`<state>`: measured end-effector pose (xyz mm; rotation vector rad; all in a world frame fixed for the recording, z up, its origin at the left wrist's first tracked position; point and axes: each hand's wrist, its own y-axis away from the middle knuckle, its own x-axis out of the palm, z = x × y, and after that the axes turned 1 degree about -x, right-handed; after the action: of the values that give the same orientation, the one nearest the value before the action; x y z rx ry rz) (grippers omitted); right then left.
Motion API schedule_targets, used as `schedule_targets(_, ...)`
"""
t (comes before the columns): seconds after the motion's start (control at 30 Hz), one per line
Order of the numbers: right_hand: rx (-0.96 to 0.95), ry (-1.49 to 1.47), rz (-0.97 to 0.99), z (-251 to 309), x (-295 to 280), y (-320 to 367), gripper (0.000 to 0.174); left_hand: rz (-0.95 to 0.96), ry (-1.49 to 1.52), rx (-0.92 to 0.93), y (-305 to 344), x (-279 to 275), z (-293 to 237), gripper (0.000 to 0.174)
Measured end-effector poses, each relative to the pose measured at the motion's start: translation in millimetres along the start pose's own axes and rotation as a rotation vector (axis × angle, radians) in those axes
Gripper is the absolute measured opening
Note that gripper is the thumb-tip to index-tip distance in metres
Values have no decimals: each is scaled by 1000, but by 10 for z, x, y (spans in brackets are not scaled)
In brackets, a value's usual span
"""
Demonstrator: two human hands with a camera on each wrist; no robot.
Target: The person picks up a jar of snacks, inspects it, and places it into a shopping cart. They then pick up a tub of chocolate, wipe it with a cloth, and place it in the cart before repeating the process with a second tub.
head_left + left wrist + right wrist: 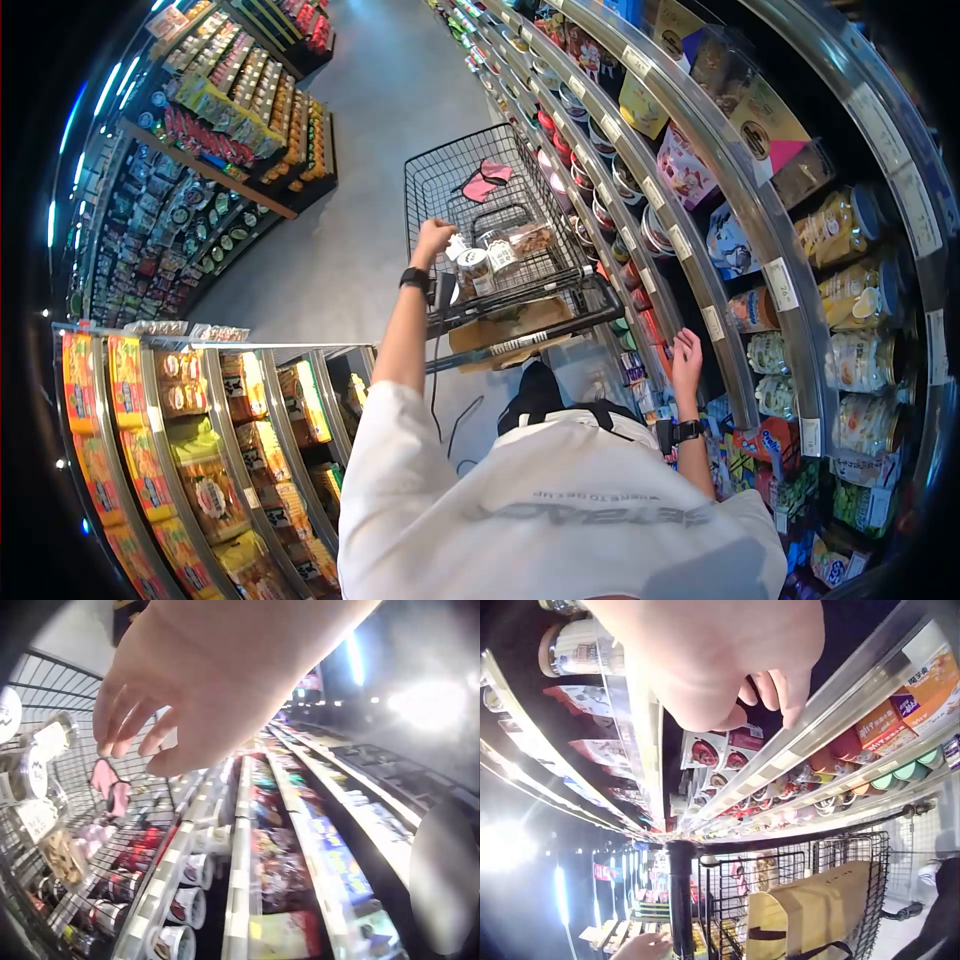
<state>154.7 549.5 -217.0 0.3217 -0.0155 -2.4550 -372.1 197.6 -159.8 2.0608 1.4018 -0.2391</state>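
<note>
A black wire shopping cart (412, 190) stands in front of me in the aisle. Over its left side is my left hand (435, 237), fingers loosely bent; in the left wrist view nothing shows between them. Inside the cart lie a lidded jar (474, 268), a clear pack of brown food (530, 240) and a pink item with black trim (487, 181). A tan paper bag (817, 907) sits at the handle end. Beside the right-hand shelves hangs my right hand (687, 360), fingers relaxed, holding nothing. In the right wrist view it overlaps red-and-white packs (716, 754).
Long shelves with clear-fronted price rails (715, 320) run close along my right, stocked with jars (850, 300) and tubs. On the left near side is a shelf of yellow packs (200, 440). A display stand (250, 130) rises farther left. Grey floor (365, 150) stretches ahead.
</note>
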Motion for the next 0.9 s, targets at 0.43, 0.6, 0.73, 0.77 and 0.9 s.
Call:
schedule_targets(0.43, 168, -70, -270, 863, 371, 503, 37, 115, -625, -204, -574, 1081, 1045, 104)
schedule_targets(0.6, 148, -69, -296, 920, 415, 607, 36, 262, -468, -229, -677, 832, 954, 75)
schedule_targets(0.73, 84, -19, -217, 1170, 492, 477, 34, -30, -412, 138, -413, 504, 540, 61)
schedule_targets(0.77, 69, -14, -192, 1232, 516, 444, 34, -208, -403, 288, -439, 502, 640, 62)
schedule_targets(0.9, -7, -30, -67, 1431, 552, 307, 31, -162, -129, 309, 86, 60, -107, 87)
